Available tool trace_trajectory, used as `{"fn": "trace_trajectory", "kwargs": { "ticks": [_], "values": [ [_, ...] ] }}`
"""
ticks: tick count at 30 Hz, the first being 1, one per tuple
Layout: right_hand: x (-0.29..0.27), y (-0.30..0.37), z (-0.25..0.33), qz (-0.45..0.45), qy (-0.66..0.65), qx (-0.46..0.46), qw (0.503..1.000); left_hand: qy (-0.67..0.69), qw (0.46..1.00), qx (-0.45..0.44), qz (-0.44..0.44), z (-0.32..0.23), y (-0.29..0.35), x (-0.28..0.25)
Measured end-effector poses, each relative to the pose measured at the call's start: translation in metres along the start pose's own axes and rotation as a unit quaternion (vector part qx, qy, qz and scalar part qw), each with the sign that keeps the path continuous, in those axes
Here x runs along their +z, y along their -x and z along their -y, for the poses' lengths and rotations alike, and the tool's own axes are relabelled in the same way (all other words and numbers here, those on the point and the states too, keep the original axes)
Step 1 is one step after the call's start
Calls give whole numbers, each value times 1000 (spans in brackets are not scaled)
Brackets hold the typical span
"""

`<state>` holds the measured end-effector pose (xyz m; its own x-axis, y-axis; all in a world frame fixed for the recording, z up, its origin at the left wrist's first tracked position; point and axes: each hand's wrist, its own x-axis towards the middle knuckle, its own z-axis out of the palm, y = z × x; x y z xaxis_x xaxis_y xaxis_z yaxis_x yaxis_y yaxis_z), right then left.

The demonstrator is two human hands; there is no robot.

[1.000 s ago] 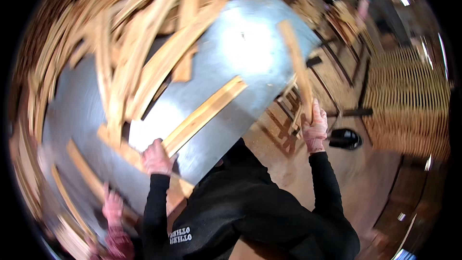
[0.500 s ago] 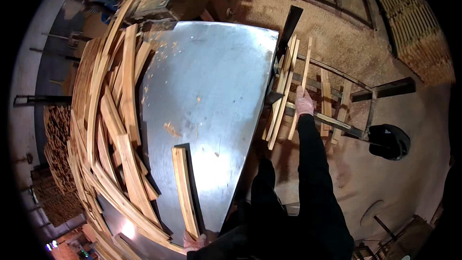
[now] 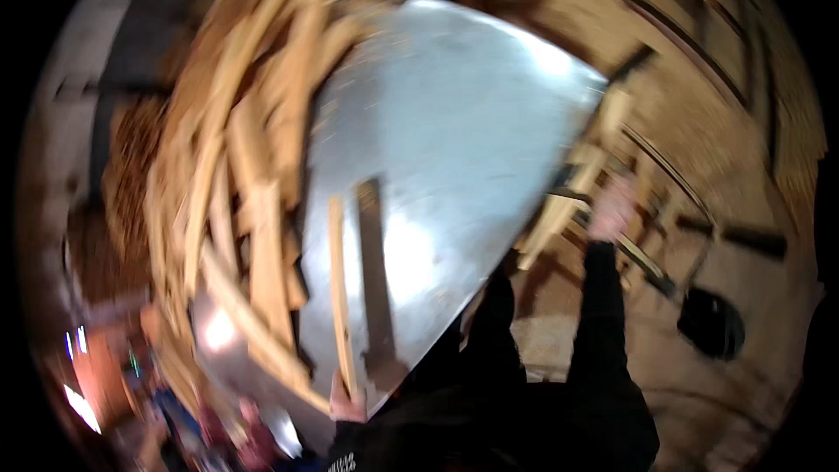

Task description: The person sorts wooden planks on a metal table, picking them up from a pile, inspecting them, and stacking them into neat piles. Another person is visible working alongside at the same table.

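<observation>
My left hand (image 3: 348, 402), at the metal table's near edge, is closed on the lower end of a wooden slat (image 3: 338, 288). The slat is tipped up on its narrow edge and casts a dark shadow on the table. Beyond the table's right edge, my right hand (image 3: 613, 207) reaches out over a metal rack. Motion smears its fingers, so I cannot make out whether it grips anything. Next to it, several wooden slats (image 3: 559, 210) lie across the rack, close to the table's edge.
A large heap of wooden slats (image 3: 262, 166) covers the left side of the shiny metal table (image 3: 463, 105). A black rounded object (image 3: 712, 323) sits at the rack's right end. Sawdust covers the floor (image 3: 577, 0) beyond. Stacked wood stands at far left.
My view has shifted, and the scene is blurred. The slat in my left hand has been lifted from lying flat onto its edge. My right hand no longer visibly holds its separate slat.
</observation>
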<state>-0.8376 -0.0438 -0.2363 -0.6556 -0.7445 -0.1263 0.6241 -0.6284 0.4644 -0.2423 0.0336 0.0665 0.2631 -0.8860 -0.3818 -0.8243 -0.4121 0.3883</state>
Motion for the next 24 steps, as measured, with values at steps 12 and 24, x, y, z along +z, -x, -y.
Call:
{"fn": "trace_trajectory", "kwargs": {
  "ticks": [12,24],
  "values": [
    [50,357,-411,224,595,626,451,813,537,74,213,16,-65,-60],
    [-5,446,-528,274,775,525,220,-87,958,-263,-78,238,15,-66]
  ]
}}
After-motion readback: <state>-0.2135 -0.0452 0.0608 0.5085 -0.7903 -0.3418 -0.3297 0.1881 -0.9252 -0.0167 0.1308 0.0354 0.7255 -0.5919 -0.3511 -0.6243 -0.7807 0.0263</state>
